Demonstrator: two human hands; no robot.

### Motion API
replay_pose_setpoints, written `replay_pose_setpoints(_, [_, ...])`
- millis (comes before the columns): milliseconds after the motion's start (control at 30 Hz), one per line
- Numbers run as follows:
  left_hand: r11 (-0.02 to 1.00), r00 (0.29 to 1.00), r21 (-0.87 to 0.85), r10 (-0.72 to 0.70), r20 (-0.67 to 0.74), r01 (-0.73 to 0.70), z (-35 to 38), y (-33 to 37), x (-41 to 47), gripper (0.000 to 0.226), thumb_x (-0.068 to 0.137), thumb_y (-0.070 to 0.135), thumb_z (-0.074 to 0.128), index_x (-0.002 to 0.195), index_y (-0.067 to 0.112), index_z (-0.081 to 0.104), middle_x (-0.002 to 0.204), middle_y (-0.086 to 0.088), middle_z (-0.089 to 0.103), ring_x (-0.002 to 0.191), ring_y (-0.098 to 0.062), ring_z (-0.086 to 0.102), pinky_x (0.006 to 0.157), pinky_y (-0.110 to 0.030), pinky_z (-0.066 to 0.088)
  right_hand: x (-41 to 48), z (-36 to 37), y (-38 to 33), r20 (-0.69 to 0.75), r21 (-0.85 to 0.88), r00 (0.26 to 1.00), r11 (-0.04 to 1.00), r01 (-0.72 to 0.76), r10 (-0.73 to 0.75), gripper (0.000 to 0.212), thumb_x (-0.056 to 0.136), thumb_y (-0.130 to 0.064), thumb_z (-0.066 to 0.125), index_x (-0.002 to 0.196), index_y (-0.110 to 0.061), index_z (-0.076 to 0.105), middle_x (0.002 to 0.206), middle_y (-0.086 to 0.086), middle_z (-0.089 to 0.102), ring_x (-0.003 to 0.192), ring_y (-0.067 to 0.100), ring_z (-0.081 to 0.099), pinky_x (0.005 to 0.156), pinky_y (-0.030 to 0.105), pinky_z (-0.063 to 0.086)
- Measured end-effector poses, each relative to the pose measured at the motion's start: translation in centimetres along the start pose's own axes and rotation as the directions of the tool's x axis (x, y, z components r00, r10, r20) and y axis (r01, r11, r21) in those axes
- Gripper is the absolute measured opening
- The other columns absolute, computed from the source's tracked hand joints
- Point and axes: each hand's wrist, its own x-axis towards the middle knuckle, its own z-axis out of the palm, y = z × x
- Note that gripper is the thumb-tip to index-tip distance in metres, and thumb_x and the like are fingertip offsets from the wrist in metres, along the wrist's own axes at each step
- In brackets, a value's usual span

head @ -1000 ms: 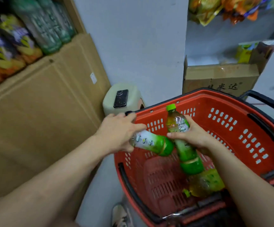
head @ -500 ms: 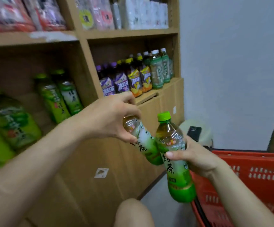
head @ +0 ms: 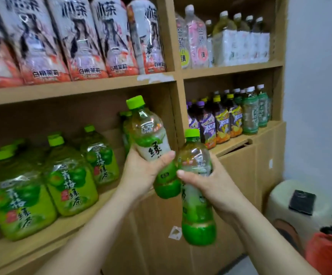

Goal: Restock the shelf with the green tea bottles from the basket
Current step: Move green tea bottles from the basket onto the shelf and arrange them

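A: What is the person holding?

B: The left hand (head: 141, 171) is curled round the middle of a clear plastic green tea bottle with a lime cap and white-and-green label (head: 151, 139), with the thumb across the label and the bottle tilted a little. The right hand (head: 210, 187) wraps round a second bottle of the same kind (head: 195, 211), held upright just beside and below the first. The two bottles appear to touch near the tilted one's base.

A: Where could it go wrong?

B: Probably at that contact. If one hand pushes forward, it may knock the other bottle and loosen a grip on smooth plastic. Beyond the left hand's fingers, small green-capped bottles (head: 126, 128) stand at the back of the brown shelf board (head: 81, 221), and a hard push could topple them. The large green jugs (head: 69, 179) left of that hand narrow the gap. The red plastic basket (head: 328, 255) sits low, well to the right of the right hand.
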Motion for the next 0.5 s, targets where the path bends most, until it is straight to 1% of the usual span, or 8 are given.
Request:
replay_pose_setpoints(33, [1.0,0.997,0.004,-0.011,-0.076,0.011,-0.6,-0.4,0.9,0.069,0.053,0.035,0.088,0.113,0.018,0.057,0.105,0.0,0.071,0.094,-0.017,0.069,0.083,-0.039,0.055,0.9,0.8,-0.3,-0.045,-0.102,0.998,0.994,0.048,-0.052,0.06,0.063,-0.016,0.087,0.112,-0.02,0.054,0.101,0.006,0.071,0.093,0.022,0.07,0.081,0.039,0.057])
replay_pose_setpoints(100, [0.995,0.985,0.089,-0.024,-0.173,0.04,-1.7,-1.7,2.4,0.08,0.049,0.047,0.086,0.117,0.022,0.052,0.109,0.001,0.068,0.098,-0.017,0.067,0.087,-0.043,0.054,2.7,2.2,-0.7,-0.109,-0.199,0.986,0.975,0.102,-0.125,0.065,0.062,-0.018,0.088,0.114,-0.022,0.049,0.101,0.0,0.069,0.089,0.012,0.069,0.08,0.031,0.055])
replay_pose_setpoints(200, [0.967,0.966,0.21,-0.09,-0.244,0.143,-3.2,-3.9,3.7,0.073,0.059,0.043,0.085,0.117,0.025,0.045,0.113,0.005,0.061,0.1,-0.015,0.06,0.088,-0.034,0.049,5.9,4.0,-1.5,-0.143,-0.246,0.97,0.957,0.155,-0.194,0.071,0.066,-0.024,0.085,0.121,-0.025,0.041,0.105,-0.007,0.064,0.091,0.004,0.064,0.08,0.023,0.051])
replay_pose_setpoints(300, [0.948,0.945,0.24,-0.135,-0.297,0.211,-3.5,-6.2,4.1,0.07,0.066,0.036,0.083,0.121,0.022,0.041,0.109,0.005,0.055,0.095,-0.014,0.053,0.081,-0.027,0.04,9.4,5.2,-1.5,-0.104,-0.384,0.964,0.904,0.189,-0.246,0.078,0.062,-0.032,0.08,0.125,-0.032,0.035,0.112,-0.006,0.058,0.101,0.012,0.06,0.089,0.036,0.051])
replay_pose_setpoints(367, [0.944,0.934,0.232,-0.15,-0.323,0.233,-3.6,-7.3,4.7,0.071,0.067,0.038,0.082,0.121,0.018,0.041,0.108,0.003,0.055,0.093,-0.016,0.053,0.079,-0.028,0.039,11.1,5.8,-0.7,-0.073,-0.412,0.961,0.886,0.215,-0.267,0.08,0.064,-0.027,0.079,0.129,-0.028,0.033,0.114,-0.002,0.056,0.104,0.016,0.059,0.093,0.04,0.05])
replay_pose_setpoints(400, [0.943,0.933,0.228,-0.161,-0.321,0.241,-3.5,-7.7,5.0,0.069,0.067,0.038,0.082,0.119,0.018,0.041,0.107,0.002,0.055,0.093,-0.017,0.053,0.078,-0.028,0.039,11.8,5.9,-0.2,-0.071,-0.423,0.955,0.876,0.234,-0.289,0.08,0.066,-0.023,0.08,0.131,-0.025,0.033,0.116,-0.002,0.054,0.106,0.015,0.057,0.094,0.035,0.05])
replay_pose_setpoints(433, [0.944,0.934,0.219,-0.17,-0.315,0.246,-3.4,-8.0,5.3,0.067,0.068,0.037,0.081,0.117,0.018,0.04,0.107,0.001,0.055,0.093,-0.018,0.054,0.078,-0.028,0.04,12.3,6.1,0.5,-0.077,-0.446,0.947,0.86,0.248,-0.313,0.08,0.068,-0.021,0.08,0.132,-0.023,0.034,0.117,-0.003,0.053,0.107,0.014,0.056,0.091,0.026,0.048])
replay_pose_setpoints(500, [0.949,0.94,0.203,-0.177,-0.292,0.242,-3.1,-8.5,5.7,0.065,0.07,0.037,0.08,0.117,0.02,0.038,0.108,0.001,0.055,0.094,-0.018,0.054,0.078,-0.028,0.039,13.1,6.4,2.0,-0.101,-0.513,0.94,0.826,0.232,-0.327,0.081,0.069,-0.021,0.082,0.133,-0.024,0.033,0.118,-0.005,0.051,0.108,0.011,0.053,0.08,0.007,0.038])
